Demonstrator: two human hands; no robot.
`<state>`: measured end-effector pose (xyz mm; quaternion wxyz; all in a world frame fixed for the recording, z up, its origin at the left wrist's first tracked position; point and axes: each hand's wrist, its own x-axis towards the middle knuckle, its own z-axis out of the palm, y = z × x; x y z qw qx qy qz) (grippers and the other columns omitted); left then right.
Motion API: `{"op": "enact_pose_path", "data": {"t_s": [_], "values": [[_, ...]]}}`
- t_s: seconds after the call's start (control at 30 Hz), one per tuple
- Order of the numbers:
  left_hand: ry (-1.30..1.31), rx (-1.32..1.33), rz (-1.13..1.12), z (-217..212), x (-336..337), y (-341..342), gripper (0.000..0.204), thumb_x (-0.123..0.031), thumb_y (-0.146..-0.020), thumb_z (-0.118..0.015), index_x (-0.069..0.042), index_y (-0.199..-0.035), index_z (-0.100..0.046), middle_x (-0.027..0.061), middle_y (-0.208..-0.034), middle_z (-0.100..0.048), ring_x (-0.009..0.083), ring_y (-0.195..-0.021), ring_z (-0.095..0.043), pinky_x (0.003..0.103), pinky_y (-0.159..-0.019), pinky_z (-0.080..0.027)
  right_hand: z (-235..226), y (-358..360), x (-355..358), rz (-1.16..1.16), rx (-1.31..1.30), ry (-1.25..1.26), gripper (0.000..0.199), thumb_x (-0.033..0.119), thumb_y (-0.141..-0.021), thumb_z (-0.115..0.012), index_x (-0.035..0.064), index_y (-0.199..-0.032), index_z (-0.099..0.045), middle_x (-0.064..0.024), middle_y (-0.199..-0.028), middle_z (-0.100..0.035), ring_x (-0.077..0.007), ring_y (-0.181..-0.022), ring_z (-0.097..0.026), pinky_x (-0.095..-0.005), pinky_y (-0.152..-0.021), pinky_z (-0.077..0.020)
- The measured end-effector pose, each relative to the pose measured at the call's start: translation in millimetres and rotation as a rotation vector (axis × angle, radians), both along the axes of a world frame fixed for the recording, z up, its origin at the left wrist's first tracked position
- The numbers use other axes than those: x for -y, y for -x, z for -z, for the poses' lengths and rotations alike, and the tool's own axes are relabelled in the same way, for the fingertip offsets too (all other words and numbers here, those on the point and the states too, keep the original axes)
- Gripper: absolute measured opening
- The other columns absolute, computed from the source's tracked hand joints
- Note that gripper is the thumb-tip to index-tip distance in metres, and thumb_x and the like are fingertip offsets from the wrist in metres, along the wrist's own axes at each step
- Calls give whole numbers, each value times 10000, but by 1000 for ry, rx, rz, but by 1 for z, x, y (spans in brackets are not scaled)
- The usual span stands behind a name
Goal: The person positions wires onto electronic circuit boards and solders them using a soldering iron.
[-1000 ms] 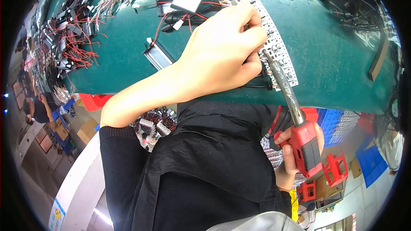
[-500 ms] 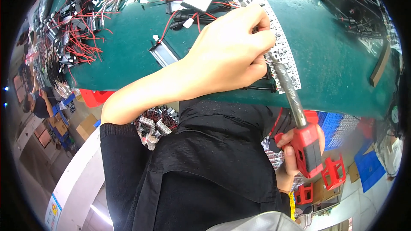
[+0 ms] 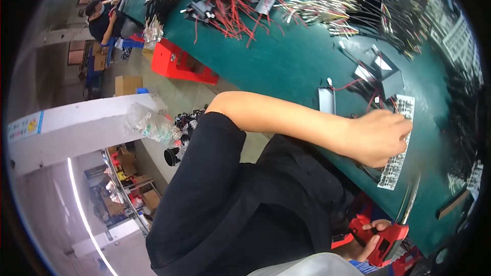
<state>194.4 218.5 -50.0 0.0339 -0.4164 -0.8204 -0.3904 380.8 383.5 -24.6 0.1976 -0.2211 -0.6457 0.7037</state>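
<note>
My left hand (image 3: pixel 379 138) lies over a long white circuit board strip (image 3: pixel 391 180) dotted with small parts, near the table's front edge. Its fingers are curled closed against the board; whatever they pinch is hidden under them. Low on the right, my right hand (image 3: pixel 368 248) is wrapped round the handle of a red and black gun-shaped tool (image 3: pixel 393 239) with a long metal barrel (image 3: pixel 410 202). The barrel is smeared by motion and points away from me, its far end to the right of the board.
Beyond my left hand lie a dark box-like module (image 3: pixel 391 79) and a silver metal case (image 3: pixel 327 100) with wires. Piles of red-wired parts (image 3: pixel 235 7) and loose cables (image 3: pixel 337 5) cover the far side. A red stool (image 3: pixel 179 63) stands left of the green table (image 3: pixel 291 69).
My view has swung to the left. The tool's barrel has come away from the board, where its tip was beside my left fingers. My left hand stays on the board.
</note>
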Motion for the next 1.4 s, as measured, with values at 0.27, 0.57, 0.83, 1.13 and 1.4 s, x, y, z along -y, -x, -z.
{"op": "enact_pose_path", "data": {"t_s": [0.27, 0.57, 0.83, 1.13, 1.4], "values": [[119, -412, 7, -41, 108, 29, 117, -130, -615, -618, -99, -705, -550, 47, -847, -575, 227, -733, -572, 343, -675, -496, -15, 9, 1, -81, 33, -79, 388, 171, -731, -537, -84, -991, -402, -131, -812, -403, -192, -632, -458, -265, -577, -392], [697, -514, -146, -49, 239, 96, 278, -103, -709, -650, -135, -985, -627, 11, -997, -597, 210, -940, -568, 358, -875, -439, -3, 11, 8, -66, -3, -98, 376, 176, -732, -519, -91, -970, -404, -138, -811, -407, -195, -627, -464, -263, -555, -387], [735, -462, -24, -45, 227, 103, 122, -138, -713, -664, -143, -819, -604, -2, -928, -540, 202, -914, -545, 341, -835, -431, 1, 0, -2, -51, -11, -83, 455, 172, -710, -515, -106, -1037, -364, -148, -791, -400, -206, -608, -454, -266, -517, -380], [28, 31, -195, -91, 192, 109, 95, -40, -824, -608, 22, -892, -630, 0, -809, -553, 71, -739, -505, 202, -695, -395, 3, 0, -3, -43, -24, -65, 489, 145, -707, -526, -99, -1082, -330, -148, -793, -421, -211, -621, -454, -257, -481, -403], [538, -312, -175, -114, 212, 130, 167, -2, -702, -603, -49, -860, -627, 100, -873, -602, 278, -834, -582, 324, -761, -458, 1, -1, -5, -91, -39, -81, 454, 151, -710, -530, -86, -1054, -354, -156, -803, -436, -221, -664, -466, -246, -481, -423]]}}
